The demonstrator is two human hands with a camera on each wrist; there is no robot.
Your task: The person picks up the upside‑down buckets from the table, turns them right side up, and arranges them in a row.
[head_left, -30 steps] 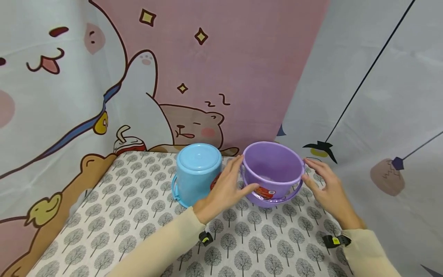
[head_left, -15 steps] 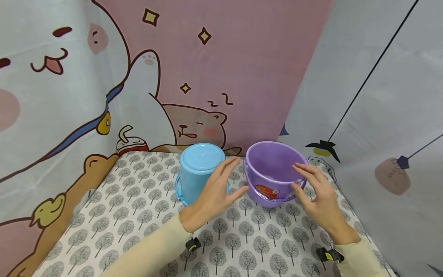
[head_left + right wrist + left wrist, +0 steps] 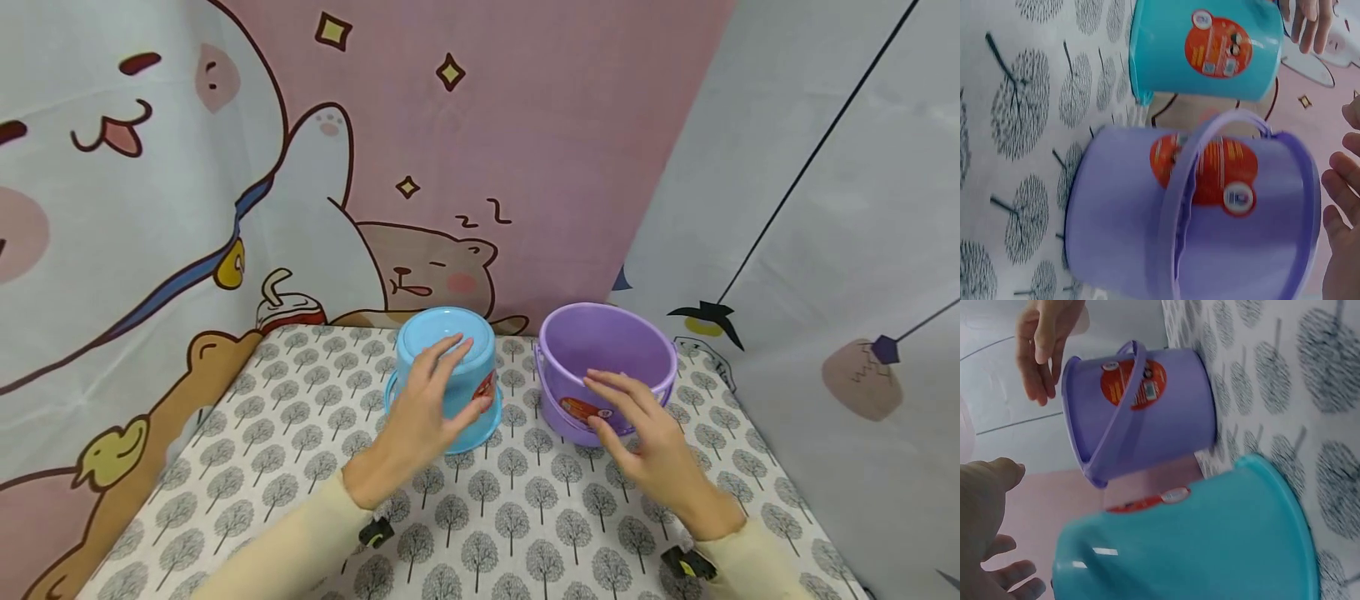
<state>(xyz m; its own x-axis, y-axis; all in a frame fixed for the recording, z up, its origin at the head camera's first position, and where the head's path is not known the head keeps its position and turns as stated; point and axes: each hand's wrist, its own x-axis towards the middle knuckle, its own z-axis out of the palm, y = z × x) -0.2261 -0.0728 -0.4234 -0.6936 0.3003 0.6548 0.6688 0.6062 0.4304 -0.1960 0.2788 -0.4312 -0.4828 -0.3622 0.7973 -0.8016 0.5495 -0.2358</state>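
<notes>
An upside-down light blue bucket point(image 3: 447, 327) stands on the cloth, its base facing up and its handle point(image 3: 389, 392) down by the rim. To its right, an upright purple bucket point(image 3: 562, 379) stands with its mouth up and its handle hanging in front. My left hand point(image 3: 420, 412) hovers before the blue bucket with fingers spread, overlapping it in the head view. My right hand point(image 3: 648, 437) hangs before the purple bucket, fingers extended and holding nothing. In the right wrist view an orange-red label point(image 3: 1219, 169) shows on the purple bucket's side.
A white cloth point(image 3: 480, 517) printed with grey trees covers the table. Behind it hangs a curtain point(image 3: 555, 167) with cartoon animals, close to both buckets. A pale curtain point(image 3: 840, 250) hangs along the right side.
Both hands have come away from the purple bucket's rim and moved left. The left hand now overlaps the blue bucket. Both buckets stay in place on the cloth.
</notes>
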